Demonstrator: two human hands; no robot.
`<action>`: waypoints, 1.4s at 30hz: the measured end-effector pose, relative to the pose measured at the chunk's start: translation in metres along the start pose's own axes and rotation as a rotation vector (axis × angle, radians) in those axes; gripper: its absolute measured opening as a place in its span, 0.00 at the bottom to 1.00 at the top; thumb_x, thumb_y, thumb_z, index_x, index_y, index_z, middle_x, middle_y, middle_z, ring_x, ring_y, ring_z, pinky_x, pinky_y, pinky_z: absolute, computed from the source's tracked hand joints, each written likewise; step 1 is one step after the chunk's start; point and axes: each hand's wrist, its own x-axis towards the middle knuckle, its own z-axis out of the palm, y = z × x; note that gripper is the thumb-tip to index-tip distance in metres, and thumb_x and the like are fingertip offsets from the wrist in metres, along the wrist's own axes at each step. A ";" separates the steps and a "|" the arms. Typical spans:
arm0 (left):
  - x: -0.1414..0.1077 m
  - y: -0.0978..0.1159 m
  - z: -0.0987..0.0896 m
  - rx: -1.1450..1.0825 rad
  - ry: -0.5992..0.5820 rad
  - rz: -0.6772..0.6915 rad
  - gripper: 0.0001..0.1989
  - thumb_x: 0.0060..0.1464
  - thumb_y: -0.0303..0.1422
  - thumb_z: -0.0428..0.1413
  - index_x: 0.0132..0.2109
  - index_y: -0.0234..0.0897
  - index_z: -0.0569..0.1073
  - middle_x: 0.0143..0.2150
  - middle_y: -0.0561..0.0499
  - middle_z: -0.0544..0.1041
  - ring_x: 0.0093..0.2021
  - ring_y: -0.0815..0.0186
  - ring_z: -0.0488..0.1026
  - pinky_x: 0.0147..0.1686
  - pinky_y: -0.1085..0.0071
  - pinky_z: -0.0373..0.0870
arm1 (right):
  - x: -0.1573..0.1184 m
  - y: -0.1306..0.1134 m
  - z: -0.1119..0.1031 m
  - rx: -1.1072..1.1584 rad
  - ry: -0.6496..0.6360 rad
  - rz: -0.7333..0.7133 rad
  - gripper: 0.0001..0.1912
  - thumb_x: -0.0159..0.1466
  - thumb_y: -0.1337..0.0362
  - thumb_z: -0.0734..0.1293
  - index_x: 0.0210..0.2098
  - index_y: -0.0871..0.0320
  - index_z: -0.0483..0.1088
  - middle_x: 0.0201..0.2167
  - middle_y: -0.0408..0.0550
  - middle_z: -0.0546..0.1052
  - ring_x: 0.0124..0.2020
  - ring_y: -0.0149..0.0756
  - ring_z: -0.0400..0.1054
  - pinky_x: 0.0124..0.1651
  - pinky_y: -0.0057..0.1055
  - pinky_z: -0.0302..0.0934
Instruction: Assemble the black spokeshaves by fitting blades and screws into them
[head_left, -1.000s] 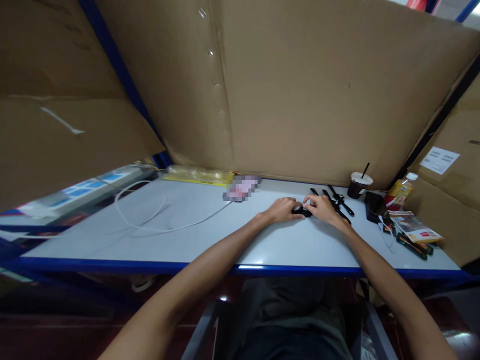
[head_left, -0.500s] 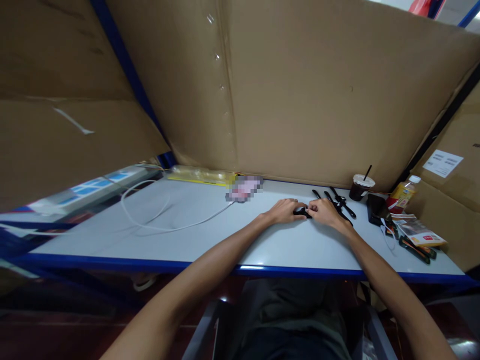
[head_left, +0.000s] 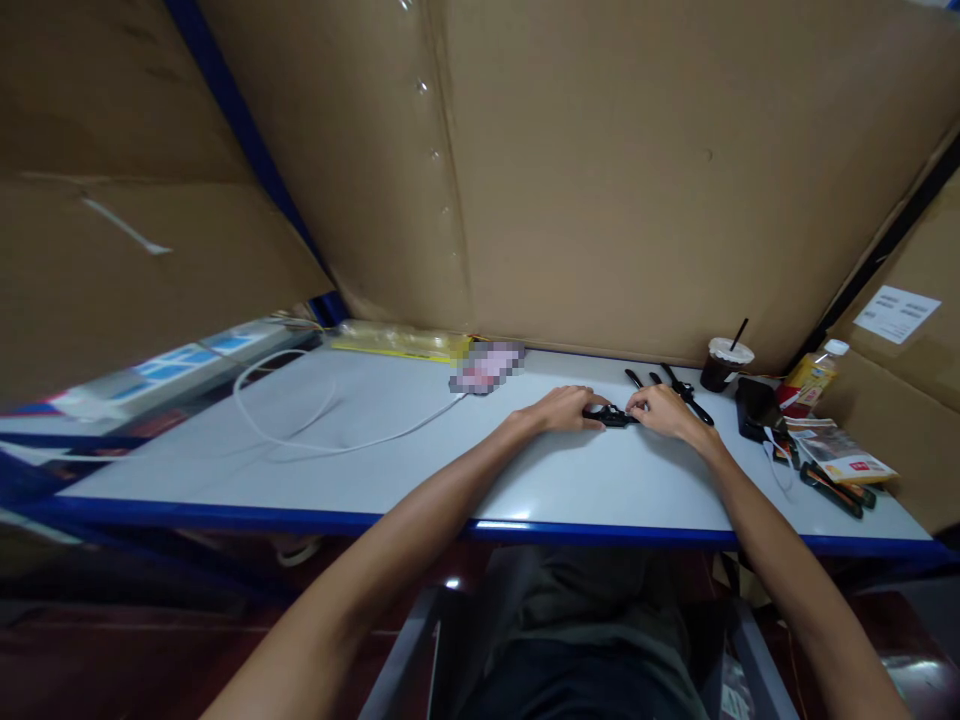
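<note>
A black spokeshave (head_left: 616, 416) lies low over the white tabletop between my hands, its middle metal part showing. My left hand (head_left: 568, 409) is closed around its left end. At the right end, my right hand (head_left: 658, 410) has its fingers drawn together on the tool; the fingertips partly cover it. Just behind and beside my right hand lie more black spokeshaves (head_left: 688, 395), their flat handles crossing, partly hidden by that hand.
A lidded drink cup (head_left: 726, 364) with a straw, a bottle (head_left: 814, 378), a black case (head_left: 756, 408) and a packet (head_left: 841, 450) stand or lie on the right. A phone (head_left: 487, 368) trails a white cable (head_left: 360, 452). Cardboard walls (head_left: 585, 180) enclose the table.
My right hand has shifted slightly right, exposing more of the spokeshave's middle. My left hand keeps its hold. The camera view has tilted a little.
</note>
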 end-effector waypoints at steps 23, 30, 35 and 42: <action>-0.006 0.000 -0.004 -0.021 0.007 -0.036 0.25 0.57 0.45 0.58 0.61 0.50 0.76 0.40 0.49 0.82 0.37 0.60 0.75 0.34 0.69 0.61 | -0.004 -0.012 0.002 -0.066 -0.016 -0.046 0.22 0.59 0.72 0.64 0.49 0.52 0.82 0.39 0.52 0.82 0.35 0.41 0.71 0.35 0.34 0.53; -0.005 -0.002 -0.002 -0.006 0.014 -0.039 0.24 0.57 0.46 0.57 0.60 0.48 0.76 0.44 0.48 0.82 0.40 0.59 0.75 0.35 0.69 0.61 | -0.004 -0.015 0.002 -0.081 -0.034 -0.085 0.25 0.59 0.72 0.63 0.52 0.52 0.81 0.38 0.51 0.81 0.34 0.40 0.69 0.37 0.33 0.53; -0.004 -0.003 -0.001 0.002 0.009 -0.030 0.24 0.59 0.47 0.56 0.60 0.50 0.76 0.45 0.47 0.82 0.42 0.59 0.76 0.35 0.69 0.62 | -0.004 -0.016 0.001 -0.069 -0.031 -0.085 0.24 0.59 0.72 0.64 0.50 0.53 0.82 0.37 0.51 0.81 0.34 0.39 0.69 0.37 0.34 0.53; -0.011 0.003 -0.007 0.101 0.058 0.005 0.16 0.60 0.42 0.57 0.52 0.44 0.80 0.45 0.45 0.80 0.41 0.57 0.76 0.37 0.67 0.65 | -0.004 -0.016 0.001 -0.072 -0.040 -0.063 0.21 0.59 0.71 0.63 0.45 0.53 0.83 0.37 0.51 0.81 0.34 0.39 0.69 0.35 0.33 0.53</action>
